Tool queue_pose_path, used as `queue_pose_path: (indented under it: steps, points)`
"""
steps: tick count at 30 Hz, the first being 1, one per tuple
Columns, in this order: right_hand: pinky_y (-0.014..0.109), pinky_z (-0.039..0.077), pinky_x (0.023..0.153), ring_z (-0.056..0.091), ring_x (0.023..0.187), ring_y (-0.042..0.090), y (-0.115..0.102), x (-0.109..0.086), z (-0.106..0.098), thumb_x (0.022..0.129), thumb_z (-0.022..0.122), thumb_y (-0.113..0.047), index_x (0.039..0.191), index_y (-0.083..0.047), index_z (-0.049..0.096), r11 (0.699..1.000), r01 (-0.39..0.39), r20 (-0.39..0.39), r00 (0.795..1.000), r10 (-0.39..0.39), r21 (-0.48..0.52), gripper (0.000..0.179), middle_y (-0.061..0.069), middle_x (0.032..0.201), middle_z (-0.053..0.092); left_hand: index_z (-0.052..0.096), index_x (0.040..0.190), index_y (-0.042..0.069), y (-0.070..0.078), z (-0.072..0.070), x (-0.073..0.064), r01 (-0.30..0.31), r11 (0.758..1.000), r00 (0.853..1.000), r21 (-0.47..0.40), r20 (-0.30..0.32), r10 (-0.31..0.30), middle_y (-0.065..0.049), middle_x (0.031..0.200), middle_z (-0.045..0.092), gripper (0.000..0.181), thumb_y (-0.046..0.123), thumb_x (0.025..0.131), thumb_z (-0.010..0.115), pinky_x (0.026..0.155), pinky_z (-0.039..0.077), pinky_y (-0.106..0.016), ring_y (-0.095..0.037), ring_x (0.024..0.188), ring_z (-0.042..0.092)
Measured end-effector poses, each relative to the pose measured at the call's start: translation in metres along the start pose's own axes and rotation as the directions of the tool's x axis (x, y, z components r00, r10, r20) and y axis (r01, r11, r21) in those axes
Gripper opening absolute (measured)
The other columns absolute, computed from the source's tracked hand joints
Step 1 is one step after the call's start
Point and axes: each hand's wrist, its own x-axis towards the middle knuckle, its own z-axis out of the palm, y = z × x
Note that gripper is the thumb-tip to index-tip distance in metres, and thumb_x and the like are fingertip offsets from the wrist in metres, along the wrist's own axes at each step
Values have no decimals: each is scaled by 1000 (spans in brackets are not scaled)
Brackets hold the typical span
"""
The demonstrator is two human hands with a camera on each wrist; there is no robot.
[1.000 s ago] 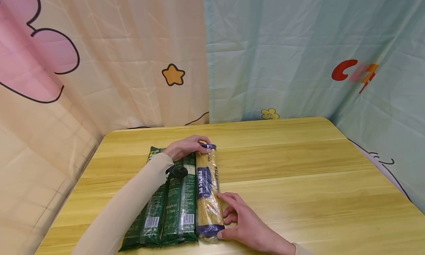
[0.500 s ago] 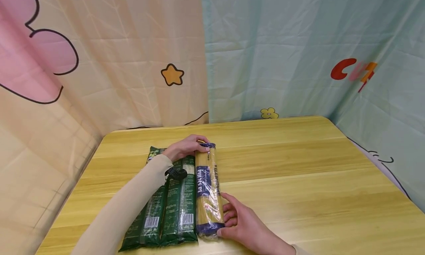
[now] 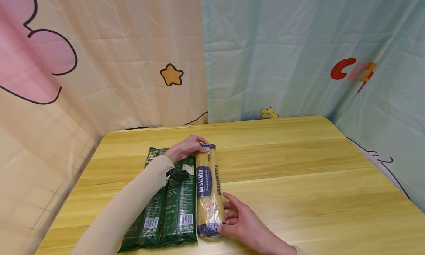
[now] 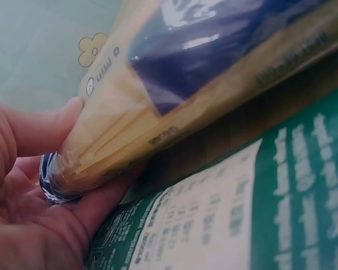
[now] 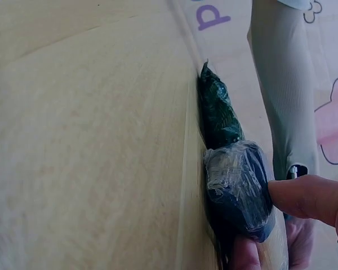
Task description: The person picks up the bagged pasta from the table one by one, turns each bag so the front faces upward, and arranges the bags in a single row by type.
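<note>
A clear-wrapped pack of spaghetti (image 3: 210,207) with blue ends and a blue label lies lengthwise on the table. At its far end my left hand (image 3: 187,147) grips it; in the left wrist view the thumb (image 4: 50,126) is on top and fingers curl beneath. My right hand (image 3: 244,225) holds the near end, thumb on the blue band and fingers along the right side. The right wrist view shows the crinkled pack end (image 5: 239,185) between thumb and a finger. Just left of it, two green spaghetti packs (image 3: 179,207) lie side by side, partly hidden by my left arm.
The wooden table (image 3: 299,181) stretches to the right and behind the packs. Printed curtains (image 3: 265,63) enclose its back and sides. A black wristband (image 3: 178,174) sits on my left wrist.
The yellow spaghetti pack has rolled slightly to the left, so its side lettering now faces up more. The fingers of my right hand have shifted a little at its right side; the green packs stay put.
</note>
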Motion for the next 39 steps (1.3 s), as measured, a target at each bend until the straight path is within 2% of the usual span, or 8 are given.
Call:
queue_pose_path:
  steps: [3, 8, 11, 16, 21, 31, 34, 39]
  points:
    - [27, 53, 81, 58, 97, 25, -1, 0, -1, 78, 79, 0, 150, 7, 26, 1000, -5, 7, 1000, 5, -11, 90, 17, 121, 55, 60, 122, -8, 0, 2, 1, 8, 1000, 1000, -13, -15, -8, -18, 105, 67, 31, 4, 93, 63, 75, 57, -38, -25, 86, 68]
    - [32, 53, 84, 59, 102, 27, -3, -3, -2, 79, 80, -2, 154, -5, 26, 999, -37, 15, 999, 37, -13, 93, 17, 127, 49, 60, 123, -9, 1, 5, 3, 13, 999, 999, -36, -46, -15, -18, 104, 68, 31, 3, 94, 63, 75, 57, -39, -26, 86, 69]
    - [33, 54, 85, 60, 105, 30, -2, -5, -3, 80, 78, 1, 155, -9, 26, 1000, -20, 6, 1000, 20, 3, 92, 20, 131, 47, 61, 123, -8, 2, 6, 5, 9, 999, 998, -38, -65, -11, -18, 105, 68, 31, 4, 94, 63, 75, 57, -39, -26, 85, 68]
    - [31, 54, 84, 61, 107, 32, 1, -5, -4, 81, 73, 7, 154, -6, 27, 998, 20, -3, 1000, -20, 53, 87, 25, 134, 44, 61, 122, -7, 5, 9, 11, 25, 998, 995, -52, -97, -30, -19, 107, 66, 32, 6, 93, 65, 74, 57, -37, -25, 85, 67]
    - [29, 54, 85, 61, 106, 31, 2, -3, -9, 82, 72, 6, 154, -4, 27, 998, 47, -24, 999, -46, 41, 85, 25, 133, 45, 60, 122, -6, 9, 12, 17, 47, 996, 987, -78, -150, -59, -20, 106, 68, 36, 8, 91, 70, 71, 56, -34, -23, 81, 68]
    - [31, 54, 83, 62, 105, 30, 0, 3, -26, 85, 70, 3, 153, -3, 30, 996, 66, -73, 995, -62, 51, 79, 27, 137, 42, 61, 118, -6, 20, 15, 30, 32, 989, 974, -144, -217, -64, -20, 105, 68, 35, 9, 88, 74, 70, 56, -34, -22, 79, 68]
    - [30, 54, 83, 61, 104, 31, 1, 5, -33, 86, 69, 3, 152, 1, 31, 996, 82, -90, 993, -79, 40, 76, 28, 137, 43, 58, 124, -7, 23, 17, 35, 24, 983, 972, -181, -226, -65, -24, 115, 64, 40, 4, 88, 72, 72, 56, -33, -22, 82, 67]
    - [29, 54, 83, 61, 104, 32, 1, 8, -44, 84, 68, 5, 150, 4, 32, 996, 90, -128, 988, -88, 11, 74, 30, 137, 44, 53, 134, -6, 25, 16, 46, 11, 971, 981, -238, -184, -56, -25, 128, 57, 46, -5, 88, 61, 78, 54, -32, -26, 96, 62]
